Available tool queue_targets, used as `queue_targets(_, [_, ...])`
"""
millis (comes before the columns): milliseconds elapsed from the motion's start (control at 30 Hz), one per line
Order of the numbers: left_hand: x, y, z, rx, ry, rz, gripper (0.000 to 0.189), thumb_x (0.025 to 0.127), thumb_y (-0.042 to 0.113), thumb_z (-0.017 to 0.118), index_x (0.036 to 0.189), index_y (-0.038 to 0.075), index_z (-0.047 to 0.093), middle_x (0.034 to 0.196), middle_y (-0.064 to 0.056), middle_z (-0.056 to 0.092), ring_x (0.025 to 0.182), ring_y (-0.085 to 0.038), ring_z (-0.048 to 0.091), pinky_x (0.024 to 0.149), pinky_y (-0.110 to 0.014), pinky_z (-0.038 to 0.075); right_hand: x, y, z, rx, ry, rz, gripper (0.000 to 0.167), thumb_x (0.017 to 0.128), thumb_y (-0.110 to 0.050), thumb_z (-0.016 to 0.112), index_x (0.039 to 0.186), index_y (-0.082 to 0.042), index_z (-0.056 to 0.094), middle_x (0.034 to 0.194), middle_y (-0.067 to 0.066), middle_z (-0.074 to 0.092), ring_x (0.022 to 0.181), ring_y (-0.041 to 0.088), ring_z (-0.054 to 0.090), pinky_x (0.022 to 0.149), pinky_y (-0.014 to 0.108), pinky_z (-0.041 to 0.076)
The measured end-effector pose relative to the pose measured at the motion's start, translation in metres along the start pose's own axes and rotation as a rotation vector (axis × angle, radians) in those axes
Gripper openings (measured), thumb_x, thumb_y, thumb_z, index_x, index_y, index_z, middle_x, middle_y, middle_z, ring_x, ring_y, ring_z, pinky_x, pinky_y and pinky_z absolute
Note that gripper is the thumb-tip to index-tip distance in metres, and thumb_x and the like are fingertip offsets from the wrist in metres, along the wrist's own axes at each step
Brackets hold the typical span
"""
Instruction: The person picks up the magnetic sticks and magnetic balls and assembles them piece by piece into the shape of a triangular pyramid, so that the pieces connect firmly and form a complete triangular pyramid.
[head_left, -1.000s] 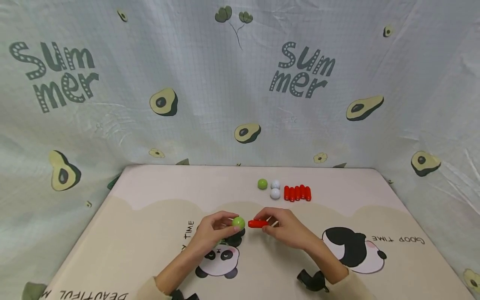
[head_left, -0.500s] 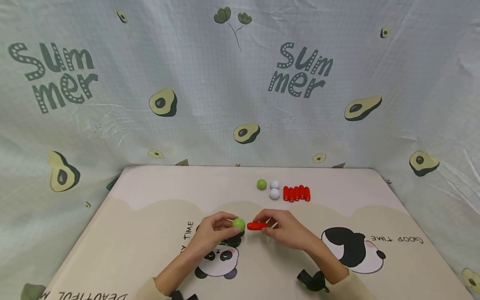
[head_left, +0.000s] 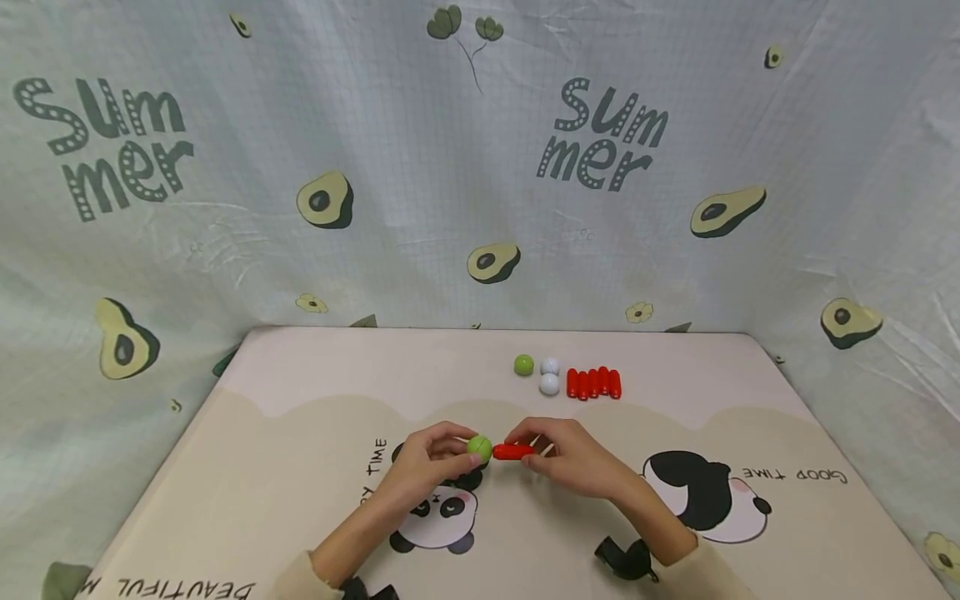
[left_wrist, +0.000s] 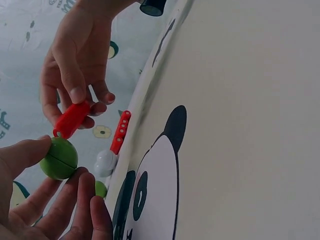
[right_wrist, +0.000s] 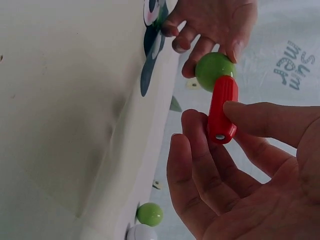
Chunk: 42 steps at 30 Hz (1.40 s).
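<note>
Beige and printed with pandas, the desk (head_left: 262, 475) spreads out below the left hand (head_left: 431, 462), which pinches a glossy green plastic-looking ball (head_left: 479, 448), and the right hand (head_left: 566, 454), gripping a red plastic-looking rod (head_left: 513, 452). Over the last second their gap has narrowed to touching or nearly so; the work appears to be where rod and ball meet. Toward the desk's far edge lie another green ball (head_left: 523, 365), two white balls (head_left: 549, 384) and five red rods (head_left: 593, 384).
</note>
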<state>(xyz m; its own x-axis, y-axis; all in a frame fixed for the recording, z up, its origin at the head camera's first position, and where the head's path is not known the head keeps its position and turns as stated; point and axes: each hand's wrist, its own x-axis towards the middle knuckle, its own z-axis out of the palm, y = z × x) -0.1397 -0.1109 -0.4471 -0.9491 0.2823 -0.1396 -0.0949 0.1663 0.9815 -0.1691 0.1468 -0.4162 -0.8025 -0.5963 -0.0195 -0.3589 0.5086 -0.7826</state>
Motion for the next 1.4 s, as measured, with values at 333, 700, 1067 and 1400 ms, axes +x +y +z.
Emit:
queue_targets(333, [0.001, -0.001, -0.001, 0.042, 0.003, 0.009, 0.042, 0.092, 0.028, 0.077, 0.129, 0.009, 0.067, 0.111, -0.010, 0.075, 0.091, -0.015, 0.070, 0.082, -0.028, 0.055, -0.001, -0.001, 0.000, 0.006, -0.007, 0.001, 0.025, 0.094, -0.004, 0.066, 0.117, -0.014, 0.072, 0.109, 0.005, 0.074, 0.089, 0.014, 0.066, 0.076, 0.024, 0.055])
queue_targets(700, [0.002, -0.003, -0.003, 0.162, 0.046, 0.026, 0.035, 0.087, 0.023, 0.083, 0.119, 0.013, 0.071, 0.113, -0.004, 0.073, 0.091, -0.016, 0.067, 0.074, -0.027, 0.053, 0.004, 0.005, 0.004, 0.026, -0.013, 0.008, 0.022, 0.094, -0.004, 0.067, 0.114, -0.012, 0.072, 0.109, 0.008, 0.073, 0.087, 0.015, 0.066, 0.070, 0.023, 0.056])
queue_targets(1067, [0.006, -0.011, -0.004, 0.234, 0.034, 0.034, 0.038, 0.085, 0.019, 0.084, 0.121, 0.014, 0.074, 0.109, -0.003, 0.074, 0.085, -0.012, 0.063, 0.072, -0.021, 0.049, 0.006, 0.013, 0.011, -0.002, -0.039, 0.074, 0.022, 0.095, -0.007, 0.067, 0.116, -0.010, 0.072, 0.113, 0.007, 0.073, 0.092, 0.016, 0.065, 0.077, 0.024, 0.052])
queue_targets(1400, [0.010, -0.016, -0.009, 0.287, 0.029, 0.064, 0.034, 0.083, 0.020, 0.086, 0.115, 0.014, 0.077, 0.099, -0.002, 0.076, 0.081, -0.013, 0.062, 0.070, -0.021, 0.048, 0.008, 0.016, 0.014, 0.018, -0.067, 0.089, 0.021, 0.096, -0.009, 0.066, 0.116, -0.010, 0.072, 0.111, 0.006, 0.073, 0.088, 0.015, 0.064, 0.075, 0.025, 0.051])
